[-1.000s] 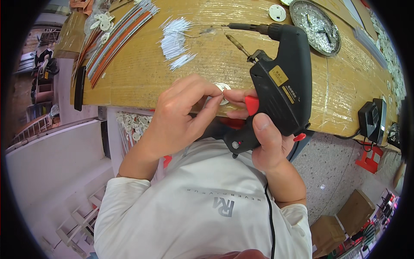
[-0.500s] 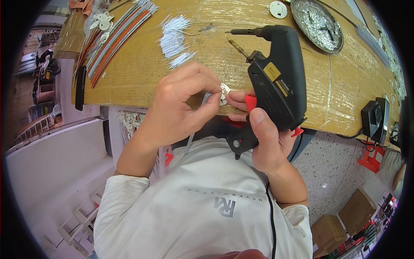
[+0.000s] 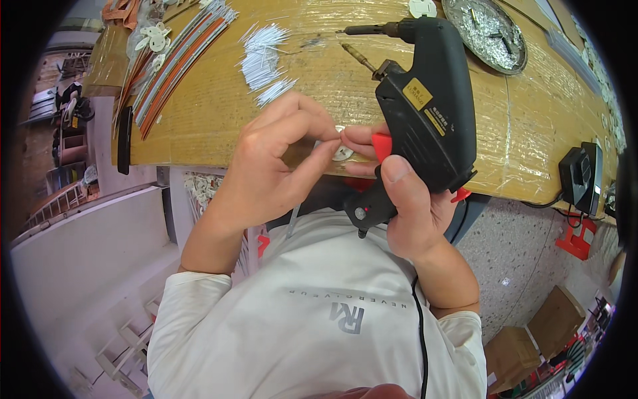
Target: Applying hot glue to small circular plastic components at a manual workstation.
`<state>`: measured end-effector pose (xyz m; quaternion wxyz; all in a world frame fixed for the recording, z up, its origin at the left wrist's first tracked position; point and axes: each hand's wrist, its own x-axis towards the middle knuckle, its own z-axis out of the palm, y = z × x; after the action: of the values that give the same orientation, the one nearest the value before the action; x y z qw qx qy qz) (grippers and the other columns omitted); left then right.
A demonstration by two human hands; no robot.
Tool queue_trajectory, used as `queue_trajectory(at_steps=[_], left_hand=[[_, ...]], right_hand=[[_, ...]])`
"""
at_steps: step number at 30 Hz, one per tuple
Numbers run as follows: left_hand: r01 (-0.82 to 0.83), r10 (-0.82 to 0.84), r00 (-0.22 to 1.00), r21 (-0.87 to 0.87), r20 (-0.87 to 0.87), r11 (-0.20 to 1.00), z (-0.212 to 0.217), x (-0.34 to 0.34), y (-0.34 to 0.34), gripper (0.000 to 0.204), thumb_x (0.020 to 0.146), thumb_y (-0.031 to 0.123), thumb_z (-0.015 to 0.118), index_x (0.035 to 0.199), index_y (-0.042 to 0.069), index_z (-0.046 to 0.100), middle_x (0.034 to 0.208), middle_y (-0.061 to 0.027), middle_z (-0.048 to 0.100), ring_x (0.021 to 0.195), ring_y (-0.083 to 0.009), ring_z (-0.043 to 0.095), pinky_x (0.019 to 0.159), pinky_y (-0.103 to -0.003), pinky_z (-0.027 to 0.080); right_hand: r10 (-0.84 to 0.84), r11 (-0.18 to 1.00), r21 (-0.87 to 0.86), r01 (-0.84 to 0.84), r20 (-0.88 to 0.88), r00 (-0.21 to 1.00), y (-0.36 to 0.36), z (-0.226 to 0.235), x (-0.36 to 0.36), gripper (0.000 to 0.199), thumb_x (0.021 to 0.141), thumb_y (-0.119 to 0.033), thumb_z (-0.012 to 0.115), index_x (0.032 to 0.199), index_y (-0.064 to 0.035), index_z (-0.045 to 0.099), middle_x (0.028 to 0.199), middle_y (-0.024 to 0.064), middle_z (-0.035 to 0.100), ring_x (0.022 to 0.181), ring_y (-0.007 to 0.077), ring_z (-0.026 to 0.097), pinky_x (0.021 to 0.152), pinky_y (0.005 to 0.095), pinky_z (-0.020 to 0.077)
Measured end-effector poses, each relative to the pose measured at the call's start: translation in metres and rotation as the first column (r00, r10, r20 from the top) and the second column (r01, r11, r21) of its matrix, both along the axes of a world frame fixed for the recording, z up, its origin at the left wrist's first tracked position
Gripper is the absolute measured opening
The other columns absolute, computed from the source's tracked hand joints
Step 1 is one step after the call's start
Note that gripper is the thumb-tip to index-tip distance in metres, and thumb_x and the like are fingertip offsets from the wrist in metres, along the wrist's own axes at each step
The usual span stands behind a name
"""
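My right hand (image 3: 419, 213) is wrapped round a black soldering gun (image 3: 432, 113) with a red trigger, its metal tip and feed tube aimed to the upper left over the table. Fingers of that hand stretch past the trigger to a small white round plate (image 3: 343, 153) at the table's near edge. Thumb and forefinger of my left hand (image 3: 272, 159) pinch together at this plate. A thin grey ribbon cable (image 3: 293, 221) hangs out below the left hand; its upper end is hidden by the fingers.
Short white wires (image 3: 261, 63) lie piled beyond my left hand. Long grey and orange strips (image 3: 183, 63) stretch across the left. A round metal tray (image 3: 522, 56) with shiny bits sits far right, near another white disc (image 3: 422, 8). A black cord (image 3: 420, 332) runs down my shirt.
The soldering gun has shifted slightly up and left with my right hand. My left fingertips have come closer to the right fingers, and less of the grey cable shows between them.
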<state>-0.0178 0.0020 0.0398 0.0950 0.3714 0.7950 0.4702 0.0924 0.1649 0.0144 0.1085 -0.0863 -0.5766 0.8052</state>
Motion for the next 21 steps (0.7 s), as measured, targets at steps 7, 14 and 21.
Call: queue_trajectory(at_steps=[7,14,21], left_hand=[[0.005,-0.006,0.999,-0.028,-0.054,1.000,0.001,-0.002,0.003,0.007,0.084,-0.005,0.071,0.090,-0.003,0.068,0.097,-0.0098,0.066,0.086,-0.0164,0.063,0.074,-0.027,0.050],[0.003,-0.011,0.995,-0.083,-0.100,0.997,0.002,-0.003,0.008,0.007,0.081,-0.005,0.072,0.085,-0.003,0.066,0.093,-0.0100,0.069,0.083,-0.0188,0.065,0.074,-0.029,0.051],[-0.019,-0.004,0.993,-0.200,-0.117,0.980,0.006,-0.004,0.012,0.009,0.079,-0.006,0.071,0.083,-0.003,0.064,0.086,-0.0096,0.067,0.078,-0.0198,0.065,0.070,-0.030,0.051]], right_hand=[[-0.064,0.998,-0.006,0.064,-0.038,0.997,0.002,-0.005,0.005,0.044,0.103,-0.018,0.050,0.136,0.0093,0.050,0.123,0.0247,0.067,0.114,0.0322,0.069,0.089,0.0396,0.0614],[-0.150,0.964,-0.217,0.150,0.018,0.988,-0.004,-0.002,0.004,0.027,0.098,-0.002,0.065,0.123,0.0072,0.063,0.112,0.0149,0.073,0.102,0.0177,0.069,0.093,0.0337,0.0556],[-0.096,0.991,-0.090,0.098,0.023,0.995,0.003,-0.003,0.007,0.042,0.102,-0.019,0.051,0.133,0.0099,0.051,0.120,0.0272,0.068,0.112,0.0347,0.070,0.088,0.0400,0.0623]])
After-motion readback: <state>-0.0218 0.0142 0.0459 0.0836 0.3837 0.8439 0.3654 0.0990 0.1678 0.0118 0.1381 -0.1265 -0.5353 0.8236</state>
